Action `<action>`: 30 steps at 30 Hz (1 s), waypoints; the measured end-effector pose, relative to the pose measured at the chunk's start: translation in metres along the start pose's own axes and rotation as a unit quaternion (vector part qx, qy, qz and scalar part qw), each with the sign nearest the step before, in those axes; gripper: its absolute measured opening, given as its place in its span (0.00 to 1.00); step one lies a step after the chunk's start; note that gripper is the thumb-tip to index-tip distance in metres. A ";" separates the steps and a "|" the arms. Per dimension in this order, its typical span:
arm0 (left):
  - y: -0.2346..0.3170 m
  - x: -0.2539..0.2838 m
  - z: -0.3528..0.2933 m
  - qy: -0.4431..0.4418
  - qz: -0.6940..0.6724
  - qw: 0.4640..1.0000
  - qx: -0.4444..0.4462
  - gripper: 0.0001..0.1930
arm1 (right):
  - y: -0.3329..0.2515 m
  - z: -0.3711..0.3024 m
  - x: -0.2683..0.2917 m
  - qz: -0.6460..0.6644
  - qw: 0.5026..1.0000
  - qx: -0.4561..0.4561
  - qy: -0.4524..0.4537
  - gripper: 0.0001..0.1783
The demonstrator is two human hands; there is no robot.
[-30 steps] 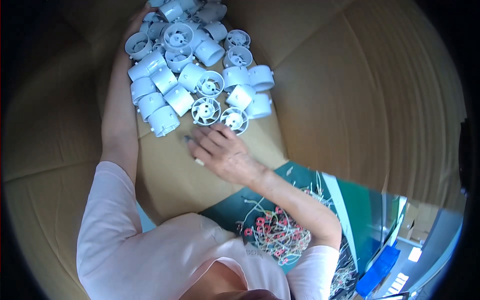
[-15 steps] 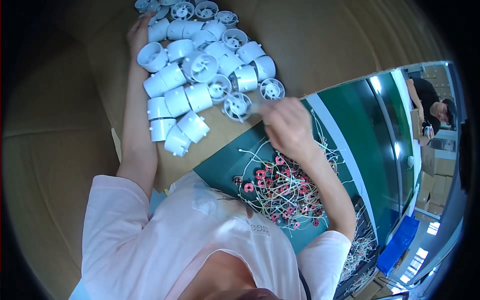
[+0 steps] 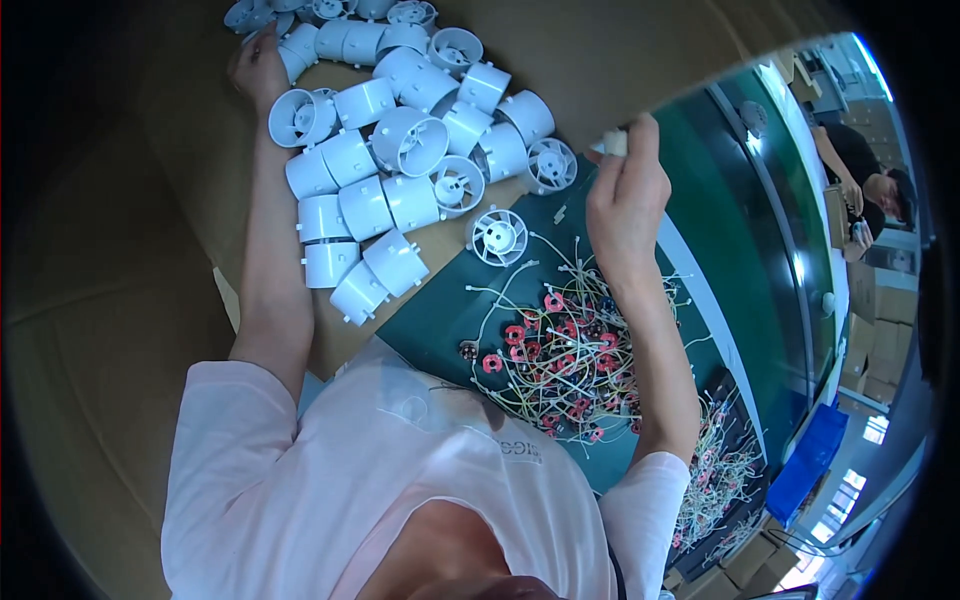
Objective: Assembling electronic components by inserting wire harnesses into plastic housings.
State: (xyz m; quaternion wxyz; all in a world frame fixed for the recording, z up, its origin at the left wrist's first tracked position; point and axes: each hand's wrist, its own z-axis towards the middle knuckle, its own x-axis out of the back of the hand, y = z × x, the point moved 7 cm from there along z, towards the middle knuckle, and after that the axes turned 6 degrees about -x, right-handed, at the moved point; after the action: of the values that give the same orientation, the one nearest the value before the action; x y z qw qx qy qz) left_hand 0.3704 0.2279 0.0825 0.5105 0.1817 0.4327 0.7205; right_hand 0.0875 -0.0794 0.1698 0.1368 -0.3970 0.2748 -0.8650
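My left hand (image 3: 258, 70) is at the upper left, its fingers curled against a white fan housing (image 3: 297, 52); their tips are partly hidden. Many similar short white tubes lie in a cluster, some showing spoked insides, like the housing (image 3: 410, 142) in the middle. My right hand (image 3: 630, 190) is closed, pinching a small pale block (image 3: 614, 143) whose kind I cannot make out. To its left, a spoked white housing (image 3: 498, 237) sits at the cardboard's edge, apart from the hand. Below my right hand lies a tangled heap of red ring-shaped coils (image 3: 570, 350) with thin wires.
Brown cardboard (image 3: 110, 200) lies under and around the housings. A green work surface (image 3: 430, 315) carries the coils. Farther right are a dark tray (image 3: 735, 410) with more wired parts, a long green belt (image 3: 735, 230), a blue bin (image 3: 805, 465) and another person (image 3: 860, 180).
My right hand has moved up and right, away from the spoked housing at the edge, and the small pale block now shows in its fingers. My left hand stays by the upper-left housings.
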 end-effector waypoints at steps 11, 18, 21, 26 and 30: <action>-0.049 0.028 0.010 0.121 0.040 0.992 0.002 0.11 | -0.006 0.069 -0.059 0.059 0.995 0.081 0.011 0.12; -0.038 0.026 0.025 0.066 0.045 0.996 -0.031 0.14 | -0.009 0.058 -0.062 0.072 0.992 0.107 -0.008 0.12; -0.016 0.053 0.042 0.106 0.027 0.987 -0.117 0.11 | -0.012 0.057 -0.059 0.088 0.990 0.110 -0.017 0.14; 0.152 0.022 -0.006 -0.044 -0.021 0.981 -0.185 0.10 | -0.008 0.037 -0.029 0.010 0.998 0.048 -0.033 0.13; 0.248 -0.056 -0.189 -0.538 0.046 0.782 -0.310 0.21 | 0.001 -0.026 -0.019 0.010 0.936 0.017 -0.353 0.13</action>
State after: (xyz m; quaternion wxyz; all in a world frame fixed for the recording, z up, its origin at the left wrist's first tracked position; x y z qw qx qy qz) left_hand 0.1169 0.0696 0.1873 0.6553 0.3919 -0.1681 0.6235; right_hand 0.0798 -0.0617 0.1435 0.2399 -0.6716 0.1983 -0.6724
